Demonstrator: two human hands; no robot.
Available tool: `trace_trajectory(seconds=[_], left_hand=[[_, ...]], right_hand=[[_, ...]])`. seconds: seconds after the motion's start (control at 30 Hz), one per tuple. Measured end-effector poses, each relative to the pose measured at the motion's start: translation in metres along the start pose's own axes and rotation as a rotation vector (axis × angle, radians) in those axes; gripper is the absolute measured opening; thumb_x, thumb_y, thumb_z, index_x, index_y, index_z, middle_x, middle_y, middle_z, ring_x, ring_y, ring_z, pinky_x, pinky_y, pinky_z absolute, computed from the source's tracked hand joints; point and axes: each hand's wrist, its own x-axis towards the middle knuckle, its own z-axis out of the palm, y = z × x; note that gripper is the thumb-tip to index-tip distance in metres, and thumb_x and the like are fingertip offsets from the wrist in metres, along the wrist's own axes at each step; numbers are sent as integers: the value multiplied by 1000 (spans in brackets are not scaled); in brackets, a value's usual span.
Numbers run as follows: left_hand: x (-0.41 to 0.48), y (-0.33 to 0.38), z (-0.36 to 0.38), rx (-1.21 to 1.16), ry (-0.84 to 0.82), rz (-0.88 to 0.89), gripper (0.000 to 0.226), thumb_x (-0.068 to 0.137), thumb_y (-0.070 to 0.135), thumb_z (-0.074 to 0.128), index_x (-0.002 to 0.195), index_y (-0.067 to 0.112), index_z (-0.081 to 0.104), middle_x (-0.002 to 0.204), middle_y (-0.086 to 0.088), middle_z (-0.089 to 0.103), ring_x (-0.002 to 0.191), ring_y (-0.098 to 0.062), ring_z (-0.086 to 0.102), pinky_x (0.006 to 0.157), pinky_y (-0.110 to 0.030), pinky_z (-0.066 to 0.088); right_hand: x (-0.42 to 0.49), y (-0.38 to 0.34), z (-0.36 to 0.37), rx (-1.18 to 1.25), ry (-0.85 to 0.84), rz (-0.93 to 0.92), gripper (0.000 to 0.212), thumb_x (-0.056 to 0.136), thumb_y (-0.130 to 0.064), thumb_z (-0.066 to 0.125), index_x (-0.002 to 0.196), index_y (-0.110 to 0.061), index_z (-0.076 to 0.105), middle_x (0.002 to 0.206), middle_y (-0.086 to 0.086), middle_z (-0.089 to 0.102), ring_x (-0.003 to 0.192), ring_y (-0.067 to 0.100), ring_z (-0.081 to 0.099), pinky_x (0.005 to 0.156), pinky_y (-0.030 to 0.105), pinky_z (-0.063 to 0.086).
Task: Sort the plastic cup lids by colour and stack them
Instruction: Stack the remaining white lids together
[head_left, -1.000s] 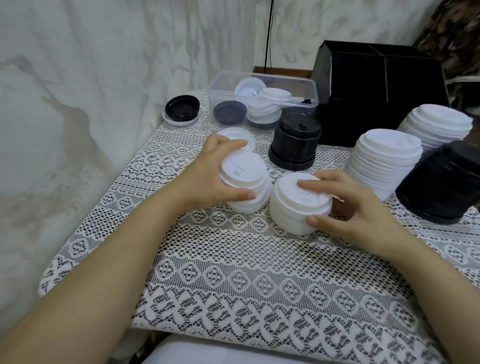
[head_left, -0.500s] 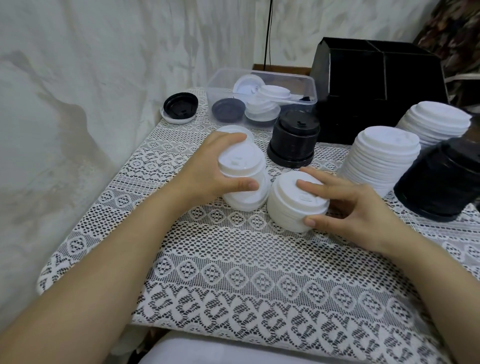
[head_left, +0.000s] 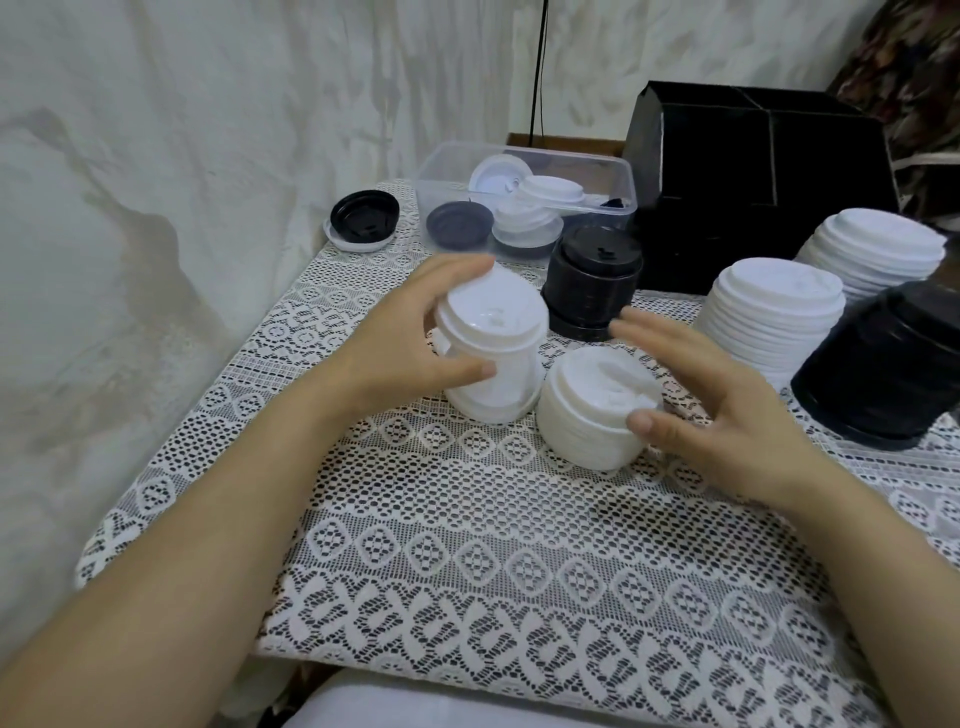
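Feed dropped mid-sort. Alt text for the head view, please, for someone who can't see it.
The left hand grips a short stack of white lids over a lace tablecloth, beside a second white stack that the right hand touches with its thumb, fingers blurred. Behind stand taller white stacks, black stacks and a clear tub holding loose lids.

Lace-covered table (head_left: 467, 519): white lid stacks (head_left: 774, 317), black lid stacks (head_left: 592, 291), clear tub (head_left: 436, 174), black box (head_left: 753, 182) resting on cloth.
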Motion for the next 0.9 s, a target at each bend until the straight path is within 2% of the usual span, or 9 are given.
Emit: trace_trajectory(seconds=[0.1,0.17,0.23,0.33,0.43,0.5,0.57,0.7,0.9], left_hand=[[-5,12,10,-86,-16,119,82,59,33,82,133,26,45,140,2,44,132,-11,44,112,-31,36],[-6,17,19,-66,-43,164,83,61,32,82,135,21,45,140,0,46,133,-12,43,112,-31,36],[-6,19,26,-40,-64,179,85,63,32,83,138,17,45,141,-2,46,135,-16,42,112,-37,37],[-6,19,30,-27,-83,177,90,63,28,88,141,14,45,141,-1,48,133,-15,45,111,-40,38],[-5,19,30,-42,-96,160,92,62,22,88,142,20,42,141,5,48,131,-9,46,110,-35,40],[-4,17,27,-31,-123,133,99,61,30,89,143,32,34,146,12,41,134,-2,40,110,-32,38],[-3,14,19,34,-154,65,107,57,40,90,141,46,24,152,19,29,134,8,32,111,-25,32],[-3,5,5,319,-214,-14,106,66,28,88,135,53,10,145,24,18,124,13,19,99,-5,16],[-3,0,0,413,-300,-80,100,75,24,81,147,43,15,152,15,24,126,6,20,106,-17,15]], right_hand=[[9,-9,4,8,128,-97,66,76,-75,58,136,-57,39,148,-26,38,140,0,32,116,30,26],[16,-15,9,-14,118,-150,69,76,-73,58,138,-58,34,145,-32,37,139,-3,33,114,17,27],[20,-19,13,-24,79,-178,77,75,-70,62,142,-48,31,140,-38,37,136,-9,34,109,9,26],[21,-17,17,-32,46,-184,88,66,-62,73,141,-39,33,130,-49,40,129,-15,38,109,11,29],[20,-16,18,-16,73,-167,95,62,-58,80,141,-33,35,127,-47,43,124,-16,42,103,6,31],[19,-14,14,34,105,-145,90,60,-65,78,137,-40,40,132,-36,45,127,-13,42,107,10,32],[16,-10,7,138,143,-105,81,61,-71,75,132,-47,45,138,-24,50,133,-2,43,112,23,34],[6,-2,-5,222,126,-42,82,59,-71,77,130,-40,50,135,-21,56,130,4,49,110,27,38],[1,4,0,85,61,4,76,61,-78,68,126,-41,55,140,-15,51,133,2,44,114,39,36]])
